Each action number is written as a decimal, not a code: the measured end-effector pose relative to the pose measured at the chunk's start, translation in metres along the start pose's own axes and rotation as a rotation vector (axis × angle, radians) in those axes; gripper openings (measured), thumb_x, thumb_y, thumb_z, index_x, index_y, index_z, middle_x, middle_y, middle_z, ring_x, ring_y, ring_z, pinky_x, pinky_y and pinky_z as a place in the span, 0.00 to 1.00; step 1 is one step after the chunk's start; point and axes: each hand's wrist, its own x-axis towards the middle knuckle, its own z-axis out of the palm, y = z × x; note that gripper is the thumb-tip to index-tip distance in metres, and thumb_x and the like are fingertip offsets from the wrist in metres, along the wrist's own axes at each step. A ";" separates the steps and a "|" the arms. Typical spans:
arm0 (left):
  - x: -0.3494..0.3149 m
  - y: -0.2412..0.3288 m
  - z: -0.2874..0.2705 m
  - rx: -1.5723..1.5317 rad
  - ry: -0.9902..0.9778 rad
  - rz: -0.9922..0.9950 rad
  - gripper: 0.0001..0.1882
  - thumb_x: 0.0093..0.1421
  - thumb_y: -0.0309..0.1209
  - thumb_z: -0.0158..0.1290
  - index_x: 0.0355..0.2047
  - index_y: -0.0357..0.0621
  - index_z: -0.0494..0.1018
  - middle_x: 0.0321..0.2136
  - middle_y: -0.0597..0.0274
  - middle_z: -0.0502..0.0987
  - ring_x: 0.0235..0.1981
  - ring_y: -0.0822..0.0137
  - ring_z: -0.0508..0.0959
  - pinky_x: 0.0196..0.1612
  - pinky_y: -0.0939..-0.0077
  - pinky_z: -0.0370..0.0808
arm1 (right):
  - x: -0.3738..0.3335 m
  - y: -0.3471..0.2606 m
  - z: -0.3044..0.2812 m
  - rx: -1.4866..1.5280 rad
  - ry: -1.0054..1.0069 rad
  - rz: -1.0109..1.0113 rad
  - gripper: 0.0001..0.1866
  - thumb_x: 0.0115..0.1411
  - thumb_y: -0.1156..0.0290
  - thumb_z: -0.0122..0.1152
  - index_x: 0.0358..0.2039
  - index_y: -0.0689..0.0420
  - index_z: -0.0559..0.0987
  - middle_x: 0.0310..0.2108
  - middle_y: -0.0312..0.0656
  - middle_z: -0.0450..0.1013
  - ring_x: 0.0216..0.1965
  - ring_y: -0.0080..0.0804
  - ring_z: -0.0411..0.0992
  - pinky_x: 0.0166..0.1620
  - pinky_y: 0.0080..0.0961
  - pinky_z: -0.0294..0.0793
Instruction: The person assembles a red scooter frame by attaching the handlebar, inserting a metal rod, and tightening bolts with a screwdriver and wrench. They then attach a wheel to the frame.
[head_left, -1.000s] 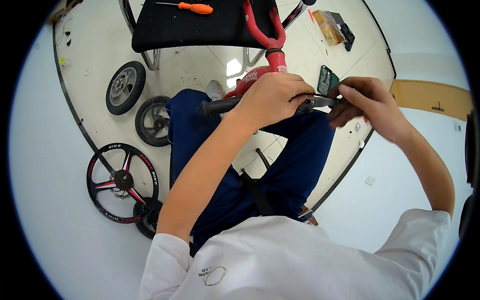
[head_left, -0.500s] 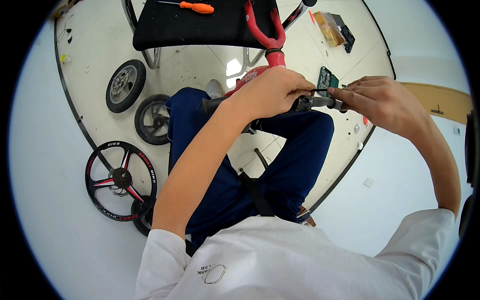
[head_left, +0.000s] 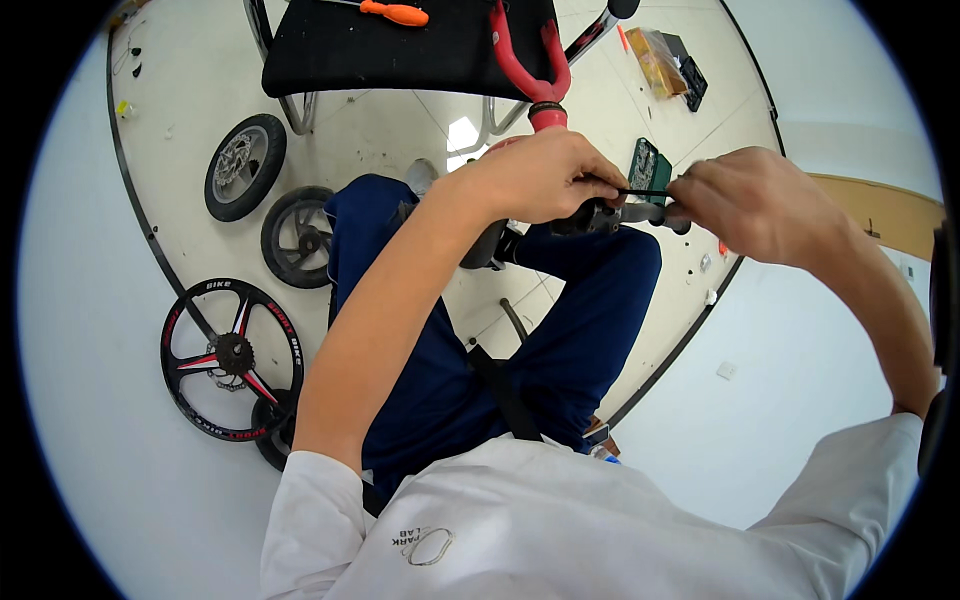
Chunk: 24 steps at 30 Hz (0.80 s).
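Note:
A thin black rod (head_left: 645, 192) spans the gap between my two hands. My left hand (head_left: 540, 172) is closed, pinching the rod's left end between thumb and fingertips. The rod's other end runs into the bent fingers of my right hand (head_left: 755, 205), which are slightly blurred. Just beneath lies a dark grey bicycle handlebar (head_left: 643, 213) with a black clamp part (head_left: 597, 217), above my legs. Beyond my left hand a red bicycle fork (head_left: 535, 85) points away from me, its prongs over a black chair seat. My left hand and forearm cover much of the red frame.
An orange-handled screwdriver (head_left: 400, 13) lies on the black chair (head_left: 400, 60). On the floor at left are small wheels (head_left: 262, 190) (head_left: 285, 272) and a black spoked wheel (head_left: 178, 400). A green tool case (head_left: 650, 168) and a yellow box (head_left: 655, 62) sit at far right.
My right hand has shifted slightly, its fingers now more curled and blurred, and the rod shows more plainly between the hands. The handlebar and clamp have tilted a little.

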 end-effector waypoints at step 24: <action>-0.006 0.003 0.008 0.208 0.165 0.137 0.11 0.54 0.22 0.58 0.39 0.38 0.80 0.31 0.54 0.82 0.33 0.59 0.82 0.39 0.73 0.77 | 0.010 -0.048 0.018 1.227 0.353 0.899 0.10 0.62 0.76 0.52 0.40 0.70 0.77 0.26 0.48 0.78 0.23 0.32 0.79 0.30 0.24 0.81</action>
